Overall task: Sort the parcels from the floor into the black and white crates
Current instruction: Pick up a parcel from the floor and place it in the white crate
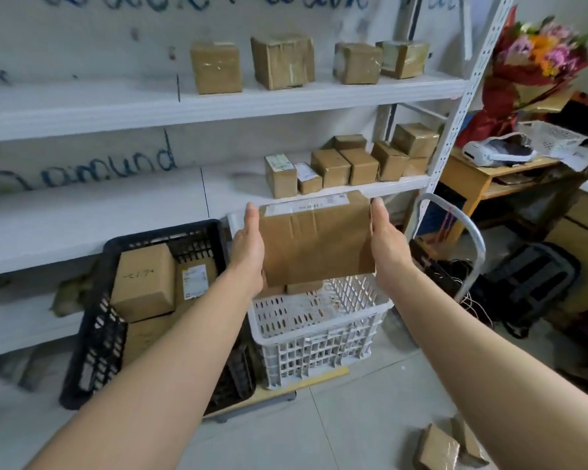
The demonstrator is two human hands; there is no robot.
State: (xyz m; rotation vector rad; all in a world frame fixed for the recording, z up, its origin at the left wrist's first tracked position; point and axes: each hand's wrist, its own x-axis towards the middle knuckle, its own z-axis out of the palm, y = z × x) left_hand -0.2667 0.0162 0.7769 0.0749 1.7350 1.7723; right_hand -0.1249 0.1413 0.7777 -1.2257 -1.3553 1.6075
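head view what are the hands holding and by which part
A cardboard parcel, clamped by its two sides: left hand flat on the left side, right hand on the right side.

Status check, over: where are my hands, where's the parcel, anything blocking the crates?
Left hand and right hand pressed flat on parcel ends. Parcel held over white crate, black crate alongside. No obstruction seen.

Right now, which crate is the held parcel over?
The white crate, right of the black crate; the parcel between left hand and right hand hangs above it.
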